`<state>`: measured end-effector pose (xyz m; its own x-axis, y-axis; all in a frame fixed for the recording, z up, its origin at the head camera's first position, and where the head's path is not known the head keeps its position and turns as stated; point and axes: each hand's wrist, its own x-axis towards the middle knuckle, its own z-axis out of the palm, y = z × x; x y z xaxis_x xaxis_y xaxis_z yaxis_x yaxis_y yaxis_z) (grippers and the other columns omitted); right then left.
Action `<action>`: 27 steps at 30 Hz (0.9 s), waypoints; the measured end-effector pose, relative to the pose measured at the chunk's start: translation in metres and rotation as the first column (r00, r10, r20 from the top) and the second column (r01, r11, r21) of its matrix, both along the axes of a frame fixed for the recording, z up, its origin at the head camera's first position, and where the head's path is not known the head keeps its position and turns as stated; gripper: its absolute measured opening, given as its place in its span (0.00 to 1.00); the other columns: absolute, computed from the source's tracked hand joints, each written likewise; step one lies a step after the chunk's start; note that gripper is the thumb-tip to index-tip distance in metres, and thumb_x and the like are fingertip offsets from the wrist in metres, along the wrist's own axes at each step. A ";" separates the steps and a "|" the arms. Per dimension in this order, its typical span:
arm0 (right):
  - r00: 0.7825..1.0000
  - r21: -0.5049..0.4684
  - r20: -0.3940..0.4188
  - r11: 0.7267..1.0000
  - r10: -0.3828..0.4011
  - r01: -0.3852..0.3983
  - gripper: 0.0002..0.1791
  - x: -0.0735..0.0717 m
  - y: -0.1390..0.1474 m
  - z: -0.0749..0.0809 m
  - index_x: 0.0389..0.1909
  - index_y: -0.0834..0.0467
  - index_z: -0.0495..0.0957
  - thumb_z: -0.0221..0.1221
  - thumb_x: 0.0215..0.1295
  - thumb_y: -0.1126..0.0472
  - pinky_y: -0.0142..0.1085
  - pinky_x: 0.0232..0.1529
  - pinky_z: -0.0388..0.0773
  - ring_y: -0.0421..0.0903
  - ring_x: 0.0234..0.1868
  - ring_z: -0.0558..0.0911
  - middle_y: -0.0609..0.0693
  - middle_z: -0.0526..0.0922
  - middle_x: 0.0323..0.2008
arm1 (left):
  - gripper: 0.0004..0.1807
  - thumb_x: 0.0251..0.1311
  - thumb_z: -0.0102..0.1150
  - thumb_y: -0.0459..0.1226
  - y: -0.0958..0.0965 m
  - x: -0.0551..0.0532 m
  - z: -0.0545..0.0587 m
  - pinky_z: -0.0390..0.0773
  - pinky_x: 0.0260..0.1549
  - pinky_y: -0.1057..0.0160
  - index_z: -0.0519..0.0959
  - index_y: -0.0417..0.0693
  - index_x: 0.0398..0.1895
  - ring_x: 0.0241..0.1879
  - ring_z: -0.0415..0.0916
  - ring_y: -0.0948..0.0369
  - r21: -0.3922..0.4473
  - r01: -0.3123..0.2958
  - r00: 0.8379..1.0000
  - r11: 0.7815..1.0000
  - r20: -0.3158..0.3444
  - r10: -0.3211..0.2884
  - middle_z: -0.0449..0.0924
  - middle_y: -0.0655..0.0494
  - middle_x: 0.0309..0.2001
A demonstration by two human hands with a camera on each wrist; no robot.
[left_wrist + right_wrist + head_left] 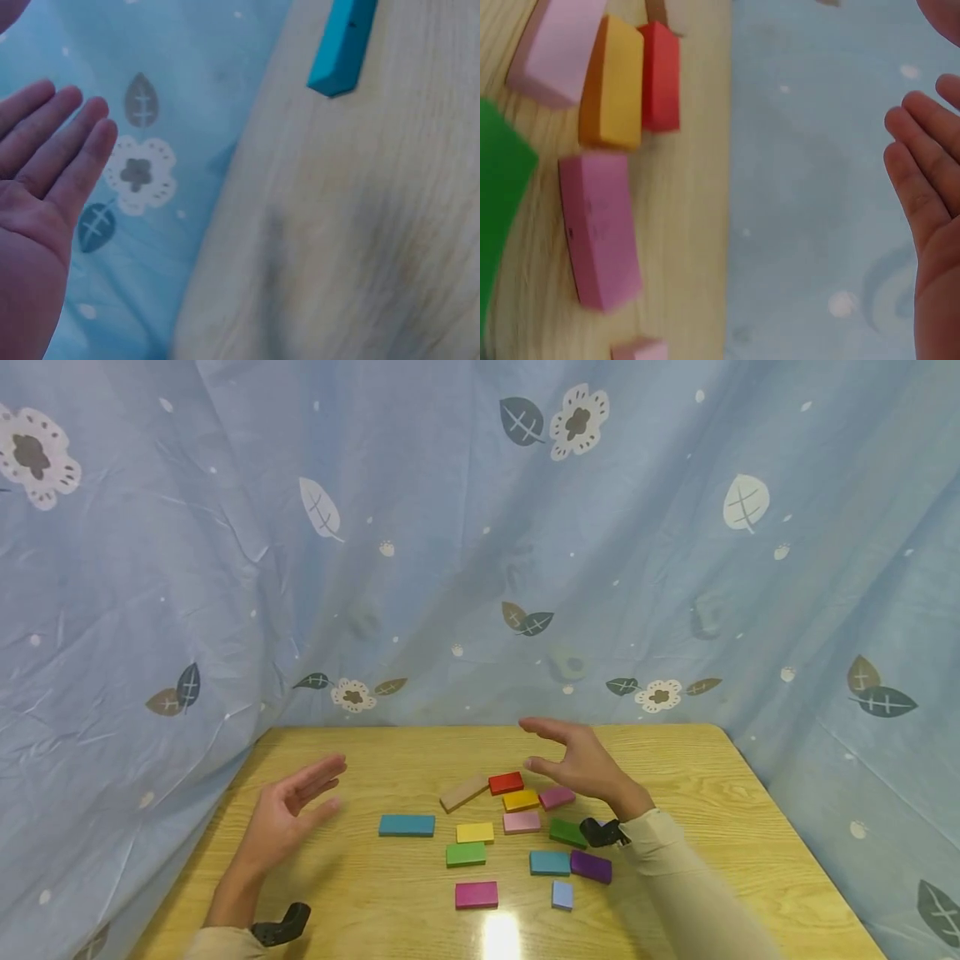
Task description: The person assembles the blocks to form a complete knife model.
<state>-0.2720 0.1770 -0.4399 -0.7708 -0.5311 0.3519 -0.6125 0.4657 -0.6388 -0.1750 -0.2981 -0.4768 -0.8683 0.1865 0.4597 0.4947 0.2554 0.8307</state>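
Both hands hover above a wooden table with nothing in them. My left hand (281, 818) is at the left, fingers straight and thumb apart; in the left wrist view its palm faces the camera. The nearest block to it is a long blue block (407, 826). Over the back right of the blocks is my right hand (581, 760), its fingers extended. Below and around it lie a red block (506, 783), an orange block (521, 801), a mauve block (557, 797) and a dark green block (567, 832), partly hidden by the wrist strap.
More blocks lie mid-table: tan (463, 794), light pink (521, 822), yellow (475, 833), light green (466, 854), magenta (476, 895), blue (550, 862), purple (591, 866) and a small pale blue one (562, 895). A patterned blue curtain (435, 568) surrounds the table (337, 902).
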 end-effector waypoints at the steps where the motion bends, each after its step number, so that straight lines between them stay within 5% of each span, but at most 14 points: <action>1: 1.000 -0.004 0.010 1.000 0.014 -0.013 0.34 -0.003 -0.004 -0.003 0.75 0.56 0.78 0.75 0.71 0.57 0.61 0.74 0.79 0.60 0.72 0.82 0.55 0.82 0.73 | 0.32 0.67 0.66 0.20 0.001 0.000 -0.003 0.82 0.68 0.67 0.74 0.30 0.75 0.70 0.81 0.63 -0.001 0.000 1.000 1.000 0.016 0.000 0.82 0.58 0.71; 7: 0.992 -0.069 0.100 0.995 0.074 -0.067 0.30 -0.017 -0.028 -0.021 0.72 0.58 0.81 0.74 0.69 0.65 0.54 0.74 0.81 0.56 0.69 0.85 0.55 0.86 0.68 | 0.31 0.69 0.70 0.26 0.005 -0.003 -0.020 0.84 0.64 0.69 0.75 0.32 0.75 0.68 0.82 0.67 0.010 0.016 0.990 1.000 0.141 -0.017 0.83 0.58 0.70; 11: 0.979 -0.098 0.180 0.992 0.099 -0.083 0.29 -0.019 -0.042 -0.034 0.70 0.59 0.83 0.73 0.69 0.67 0.52 0.74 0.81 0.54 0.69 0.86 0.55 0.87 0.66 | 0.32 0.69 0.73 0.30 0.008 -0.004 -0.031 0.88 0.62 0.63 0.76 0.35 0.75 0.65 0.84 0.69 0.006 0.033 0.970 0.999 0.240 -0.034 0.83 0.47 0.70; 14: 0.969 -0.100 0.217 0.990 0.120 -0.100 0.28 -0.021 -0.051 -0.045 0.70 0.59 0.82 0.72 0.70 0.67 0.52 0.73 0.82 0.55 0.68 0.86 0.59 0.87 0.66 | 0.33 0.69 0.75 0.33 0.011 -0.006 -0.038 0.88 0.63 0.59 0.76 0.35 0.75 0.67 0.85 0.58 -0.013 0.043 0.953 0.999 0.300 -0.037 0.80 0.35 0.71; 18: 0.954 -0.116 0.261 0.986 0.148 -0.121 0.27 -0.024 -0.060 -0.059 0.70 0.62 0.82 0.72 0.71 0.67 0.55 0.72 0.82 0.59 0.68 0.86 0.65 0.85 0.66 | 0.33 0.68 0.76 0.33 0.015 -0.007 -0.045 0.86 0.66 0.58 0.77 0.35 0.74 0.71 0.80 0.39 -0.024 0.042 0.927 0.999 0.373 -0.030 0.78 0.31 0.71; 24: 0.918 -0.171 0.355 0.978 0.176 -0.121 0.28 -0.025 -0.071 -0.072 0.72 0.69 0.78 0.69 0.74 0.68 0.42 0.57 0.92 0.67 0.70 0.82 0.69 0.82 0.68 | 0.33 0.67 0.76 0.34 0.019 -0.011 -0.059 0.84 0.68 0.62 0.77 0.34 0.73 0.72 0.78 0.36 -0.032 0.058 0.910 0.998 0.412 -0.040 0.80 0.34 0.71; 27: 0.914 -0.165 0.368 0.980 0.169 -0.114 0.27 -0.026 -0.075 -0.078 0.72 0.69 0.78 0.67 0.74 0.69 0.41 0.61 0.91 0.67 0.69 0.83 0.69 0.82 0.68 | 0.34 0.67 0.76 0.35 0.022 -0.012 -0.062 0.82 0.70 0.59 0.77 0.33 0.73 0.72 0.77 0.37 -0.041 0.075 0.908 0.996 0.415 -0.052 0.80 0.34 0.71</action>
